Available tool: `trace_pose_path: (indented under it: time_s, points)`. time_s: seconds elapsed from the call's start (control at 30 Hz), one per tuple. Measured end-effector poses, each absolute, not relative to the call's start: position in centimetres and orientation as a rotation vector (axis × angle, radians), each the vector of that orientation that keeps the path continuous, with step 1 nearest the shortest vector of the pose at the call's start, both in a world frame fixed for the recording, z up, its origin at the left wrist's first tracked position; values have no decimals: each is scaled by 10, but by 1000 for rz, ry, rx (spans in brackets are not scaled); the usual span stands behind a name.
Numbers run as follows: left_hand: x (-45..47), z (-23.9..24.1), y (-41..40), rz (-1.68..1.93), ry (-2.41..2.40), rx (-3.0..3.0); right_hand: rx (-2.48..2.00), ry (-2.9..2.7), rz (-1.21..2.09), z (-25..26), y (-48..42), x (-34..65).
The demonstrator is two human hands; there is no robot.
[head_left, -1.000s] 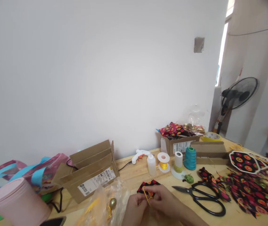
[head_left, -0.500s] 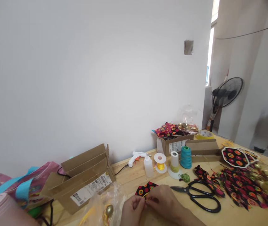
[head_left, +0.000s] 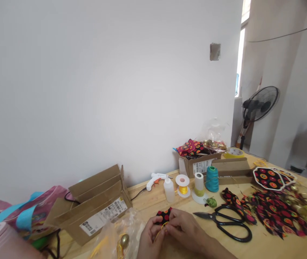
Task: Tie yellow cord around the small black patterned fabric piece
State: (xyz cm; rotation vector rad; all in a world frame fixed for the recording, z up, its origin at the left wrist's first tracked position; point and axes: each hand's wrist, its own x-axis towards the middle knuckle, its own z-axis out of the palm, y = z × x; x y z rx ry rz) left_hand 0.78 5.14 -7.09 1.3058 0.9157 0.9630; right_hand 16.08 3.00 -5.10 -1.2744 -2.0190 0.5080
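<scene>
Hands: my left hand (head_left: pixel 152 235) and right hand (head_left: pixel 186 226) have closed further over the black, red-dotted cloth piece (head_left: pixel 164 216).
Thin yellow cord (head_left: pixel 164 225): pinched by both, at the cloth's near edge; seems midway, nothing visibly fastened.
Brown cardboard box (head_left: pixel 96 199): left of my grip; white barcode label (head_left: pixel 107 214), unreadable.

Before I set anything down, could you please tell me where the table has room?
Bare wood shows between the cardboard box and squeeze bottle, in front of the glue gun, and between the right forearm and fabric scraps, nearer than the scissors. The scraps crowd the right side.
</scene>
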Motion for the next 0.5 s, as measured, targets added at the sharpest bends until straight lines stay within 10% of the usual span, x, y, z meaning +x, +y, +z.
trace_pose_path:
  time_s: [0.5]
  points:
    - [12,-72,50,899,901,1255,-948,-1421,1053,-47,39,157]
